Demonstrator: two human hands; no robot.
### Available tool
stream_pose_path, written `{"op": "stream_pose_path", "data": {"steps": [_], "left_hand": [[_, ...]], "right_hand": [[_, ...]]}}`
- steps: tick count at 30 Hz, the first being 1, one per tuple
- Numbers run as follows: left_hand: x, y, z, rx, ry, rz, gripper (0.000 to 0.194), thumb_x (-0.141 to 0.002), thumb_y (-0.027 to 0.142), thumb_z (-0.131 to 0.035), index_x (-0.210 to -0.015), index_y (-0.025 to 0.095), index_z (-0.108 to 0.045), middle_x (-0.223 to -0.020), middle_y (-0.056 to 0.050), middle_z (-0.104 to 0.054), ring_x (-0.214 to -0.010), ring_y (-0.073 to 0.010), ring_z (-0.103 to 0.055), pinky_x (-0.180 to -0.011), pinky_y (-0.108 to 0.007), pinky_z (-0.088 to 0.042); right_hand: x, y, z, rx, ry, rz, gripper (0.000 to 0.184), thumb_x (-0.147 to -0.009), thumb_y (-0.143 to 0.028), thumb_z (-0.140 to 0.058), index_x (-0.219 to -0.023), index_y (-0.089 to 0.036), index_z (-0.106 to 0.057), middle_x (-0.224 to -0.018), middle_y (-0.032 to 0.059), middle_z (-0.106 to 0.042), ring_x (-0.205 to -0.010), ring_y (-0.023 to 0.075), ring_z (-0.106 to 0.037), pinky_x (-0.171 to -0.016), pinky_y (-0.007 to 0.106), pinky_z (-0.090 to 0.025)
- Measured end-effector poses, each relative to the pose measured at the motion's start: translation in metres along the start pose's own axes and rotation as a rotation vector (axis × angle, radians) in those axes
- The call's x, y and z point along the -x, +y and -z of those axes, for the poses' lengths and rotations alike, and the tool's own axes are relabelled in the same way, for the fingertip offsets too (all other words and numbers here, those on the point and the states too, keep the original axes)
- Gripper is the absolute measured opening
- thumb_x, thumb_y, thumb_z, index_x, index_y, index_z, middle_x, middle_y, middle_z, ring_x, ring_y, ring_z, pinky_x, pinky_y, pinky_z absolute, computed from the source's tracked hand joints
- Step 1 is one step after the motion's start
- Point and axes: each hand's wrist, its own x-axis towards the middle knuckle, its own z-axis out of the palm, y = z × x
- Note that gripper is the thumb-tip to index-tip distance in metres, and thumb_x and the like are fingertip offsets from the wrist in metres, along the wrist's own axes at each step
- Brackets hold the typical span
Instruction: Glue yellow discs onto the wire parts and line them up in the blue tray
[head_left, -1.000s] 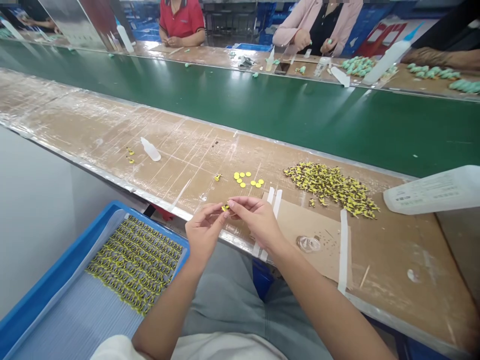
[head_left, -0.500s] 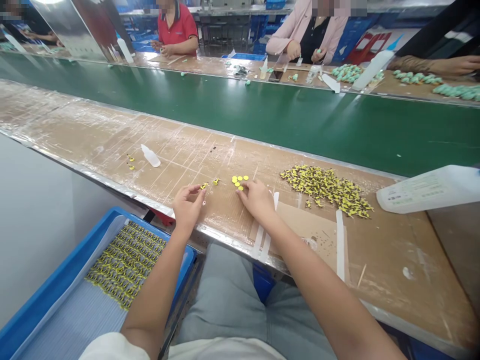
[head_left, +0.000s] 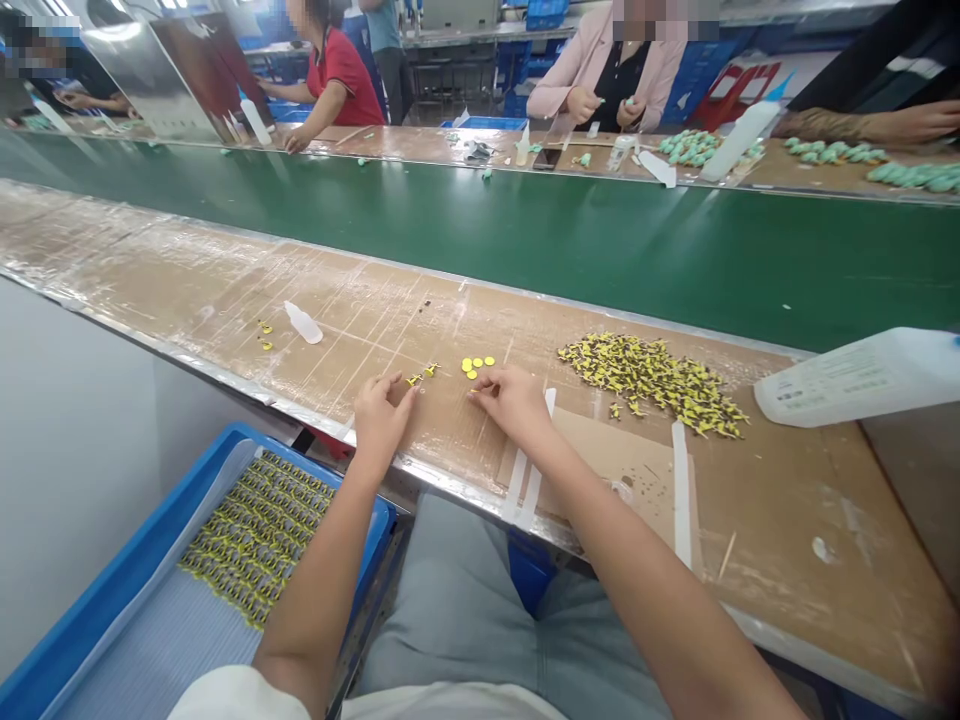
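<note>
Right hand (head_left: pixel 514 405) withdrawn from yellow discs (head_left: pixel 476 367)

The left hand (head_left: pixel 381 420) and right hand (head_left: pixel 514 402) stay apart, palms down, loosely curled.

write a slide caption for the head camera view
Left hand and right hand at a workbench beside small yellow discs and a heap of yellow-and-dark parts

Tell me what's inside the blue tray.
The blue tray holds rows of small yellow-and-black pieces on a pale ribbed sheet; the left forearm hides the tray's right side.
</note>
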Motion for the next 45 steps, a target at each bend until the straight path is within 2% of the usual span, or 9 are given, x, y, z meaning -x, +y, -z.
{"op": "stream_pose_path", "data": {"steps": [3,5,8,12,24,29,34,39,45], "left_hand": [[0.027,0.027,0.014,0.202,-0.004,0.036,0.032,-0.088,0.042,-0.07,-0.11,0.019,-0.077,-0.11,-0.012,-0.073,-0.103,-0.0271,-0.068,-0.1,-0.045,-0.05],[0.055,0.049,0.018,0.536,-0.176,0.159,0.029,-0.091,0.044,-0.069,-0.109,0.023,-0.078,-0.11,-0.01,-0.076,-0.104,-0.0254,-0.069,-0.1,-0.042,-0.052],[0.096,0.081,0.014,1.039,-0.516,0.374,0.028,-0.091,0.046,-0.071,-0.106,0.026,-0.081,-0.109,-0.009,-0.078,-0.102,-0.0252,-0.072,-0.097,-0.04,-0.055],[0.133,0.112,0.0,1.285,-0.682,0.521,0.025,-0.083,0.041,-0.081,-0.105,0.028,-0.083,-0.108,-0.009,-0.079,-0.104,-0.0264,-0.073,-0.098,-0.04,-0.055],[0.18,0.144,-0.031,1.294,-0.637,0.738,0.026,-0.072,0.033,-0.091,-0.096,0.026,-0.084,-0.098,-0.007,-0.081,-0.094,-0.0188,-0.075,-0.089,-0.025,-0.058],[0.176,0.148,-0.034,1.312,-0.586,0.821,0.026,-0.071,0.034,-0.092,-0.093,0.024,-0.083,-0.087,-0.007,-0.08,-0.082,-0.0172,-0.075,-0.079,-0.025,-0.061],[0.164,0.144,-0.031,1.299,-0.51,0.858,0.031,-0.067,0.031,-0.095,-0.093,0.021,-0.082,-0.086,-0.006,-0.079,-0.072,-0.0126,-0.074,-0.07,-0.02,-0.061],[0.159,0.137,-0.031,1.266,-0.431,0.86,0.034,-0.063,0.029,-0.097,-0.092,0.023,-0.082,-0.088,-0.005,-0.08,-0.076,-0.0128,-0.076,-0.073,-0.017,-0.063],[0.157,0.13,-0.029,1.242,-0.435,0.836,0.033,-0.061,0.026,-0.098,-0.089,0.022,-0.082,-0.091,-0.005,-0.08,-0.079,-0.0132,-0.077,-0.076,-0.016,-0.062]], "right_hand": [[0.037,-0.005,0.019,-0.178,0.12,0.258,0.001,-0.086,-0.023,-0.08,-0.086,-0.024,-0.079,-0.09,0.0025,-0.07,-0.077,0.0152,-0.066,-0.072,0.026,-0.052],[0.067,-0.008,0.036,-0.308,0.195,0.541,0.007,-0.092,-0.023,-0.074,-0.093,-0.027,-0.08,-0.088,0.003,-0.072,-0.077,0.0151,-0.068,-0.07,0.026,-0.054],[0.106,-0.008,0.061,-0.351,0.205,0.719,0.024,-0.096,-0.015,-0.065,-0.112,-0.029,-0.077,-0.095,0.006,-0.076,-0.082,0.0176,-0.072,-0.072,0.029,-0.058],[0.14,0.002,0.076,-0.278,0.269,0.724,0.04,-0.096,-0.013,-0.063,-0.13,-0.035,-0.068,-0.098,0.0054,-0.078,-0.087,0.0208,-0.075,-0.074,0.034,-0.062],[0.205,0.027,0.068,-0.307,0.509,0.423,0.037,-0.087,-0.003,-0.073,-0.113,-0.03,-0.075,-0.099,0.0057,-0.073,-0.084,0.0184,-0.071,-0.072,0.032,-0.059],[0.194,0.053,0.098,-0.43,0.253,0.399,0.017,-0.091,-0.019,-0.075,-0.105,-0.028,-0.076,-0.109,0.0063,-0.074,-0.091,0.0177,-0.073,-0.08,0.029,-0.06],[0.141,0.103,0.126,-0.126,0.371,0.024,0.008,-0.089,-0.026,-0.074,-0.095,-0.022,-0.076,-0.094,0.0042,-0.077,-0.076,0.0185,-0.07,-0.072,0.03,-0.056],[0.083,0.119,0.122,0.198,0.168,-0.232,0.019,-0.092,-0.036,-0.072,-0.098,-0.018,-0.075,-0.099,0.0084,-0.076,-0.095,0.0237,-0.069,-0.087,0.032,-0.051],[0.052,0.115,0.116,0.199,0.076,-0.351,0.012,-0.087,-0.023,-0.076,-0.095,-0.015,-0.076,-0.096,0.0098,-0.076,-0.093,0.0243,-0.069,-0.083,0.031,-0.05]]}}
